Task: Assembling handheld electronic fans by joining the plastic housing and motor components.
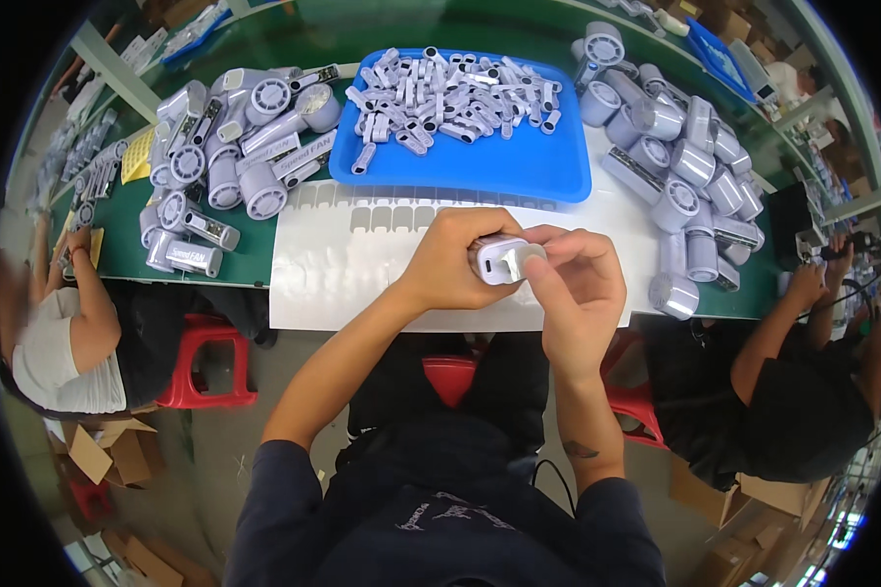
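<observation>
My left hand (458, 256) is wrapped round a pale lilac handheld fan part (489, 266), its end with a small dark slot turned up toward me. Between the thumb and fingers of my right hand (579, 289) is a silvery grey sticker (521, 260), which overlaps the end of the fan part; whether it is stuck down there I cannot tell. Both hands are above the near part of a white sticker sheet (347, 284). Beyond them, a row of grey rounded stickers (394, 217) lies on that sheet.
A blue tray (460, 184) at the back holds many small lilac parts (436, 93). Heaps of lilac fan bodies lie left (225, 176) and right (695, 166) on the green table (250, 249). Co-workers sit at both sides, near red stools (210, 364).
</observation>
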Tool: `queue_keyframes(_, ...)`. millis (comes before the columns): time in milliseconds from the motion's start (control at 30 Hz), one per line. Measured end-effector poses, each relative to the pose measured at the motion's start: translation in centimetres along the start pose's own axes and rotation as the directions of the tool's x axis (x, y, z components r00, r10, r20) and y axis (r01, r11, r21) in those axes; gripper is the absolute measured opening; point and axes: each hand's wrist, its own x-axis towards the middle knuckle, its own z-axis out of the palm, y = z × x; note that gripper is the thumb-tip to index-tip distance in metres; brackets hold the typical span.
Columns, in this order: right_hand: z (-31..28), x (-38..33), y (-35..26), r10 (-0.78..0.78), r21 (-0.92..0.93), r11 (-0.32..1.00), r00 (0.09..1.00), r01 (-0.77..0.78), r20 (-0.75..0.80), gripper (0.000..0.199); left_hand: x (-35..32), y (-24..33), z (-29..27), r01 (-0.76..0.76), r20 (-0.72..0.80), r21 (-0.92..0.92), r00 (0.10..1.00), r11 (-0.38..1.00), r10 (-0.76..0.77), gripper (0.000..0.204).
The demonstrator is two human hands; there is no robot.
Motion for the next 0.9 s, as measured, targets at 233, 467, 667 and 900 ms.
queue_keyframes(233,0.1,-0.6,0.5,-0.060,-0.084,0.995,0.997,0.056,-0.038,0.028,-0.1,-0.4,0.6,-0.057,-0.022,0.080,0.998,0.995,0.059,0.027)
queue_keyframes(467,0.4,-0.7,1.2,-0.117,-0.074,0.991,0.992,0.113,-0.044,0.029,0.2,-0.6,0.7,-0.042,-0.057,0.069,0.997,0.997,0.046,0.029)
queue_keyframes(667,0.4,-0.8,1.4,-0.150,-0.107,0.984,0.988,0.144,-0.045,0.029,0.1,-0.6,0.7,-0.040,-0.058,0.058,0.997,0.997,0.044,0.029)
queue_keyframes(900,0.4,-0.9,1.4,-0.157,-0.111,0.982,0.987,0.151,-0.040,0.028,0.2,-0.6,0.8,-0.038,-0.063,0.070,0.997,0.997,0.042,0.028)
